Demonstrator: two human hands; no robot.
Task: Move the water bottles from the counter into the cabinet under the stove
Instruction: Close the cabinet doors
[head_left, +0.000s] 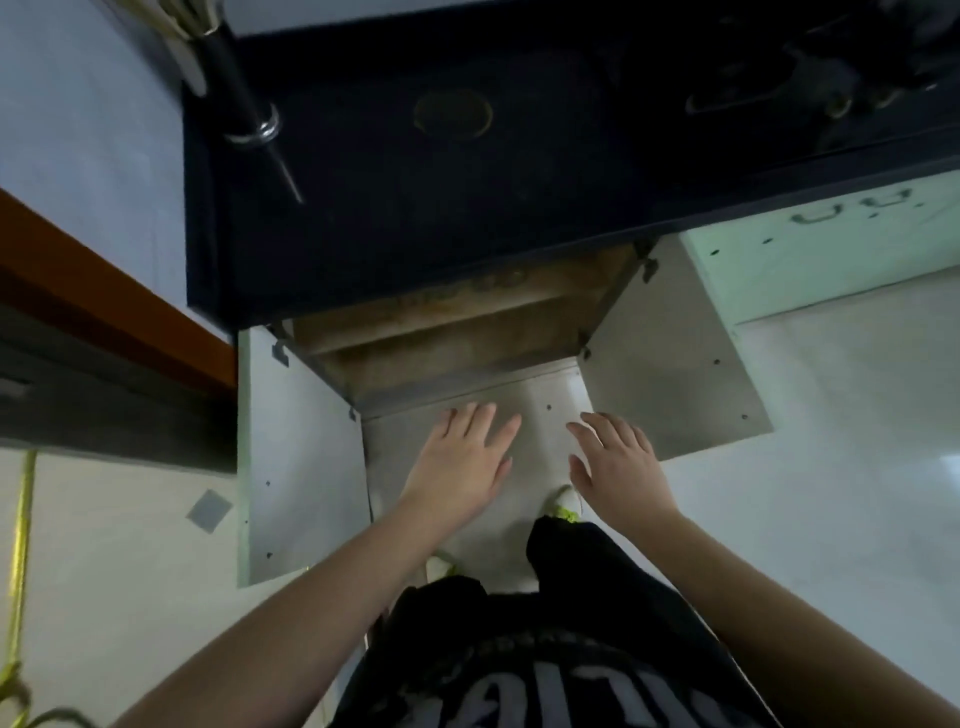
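Both hands are empty, fingers straight and spread, palms down: the left hand (460, 457) and the right hand (618, 462) hover side by side over the pale floor, just short of the open cabinet under the stove (447, 332). Its two flat grey doors stand swung wide, the left door (298, 457) outside the left hand and the right door (670, 353) outside the right hand. Beyond the fingertips the brownish wooden inside of the cabinet shows, with no bottle visible on it.

No water bottle appears anywhere in view; the dark glossy worktop (415, 208) above the hands shows only a round burner mark and a shiny metal rod at its far left. So the bottles must lie outside this downward view.

The opening looks ready, so the sensible step is to lift the gaze and hands to the worktop and find the bottles. Take each by its body, lower it upright, and set it well back on the shelf so the doors can close.
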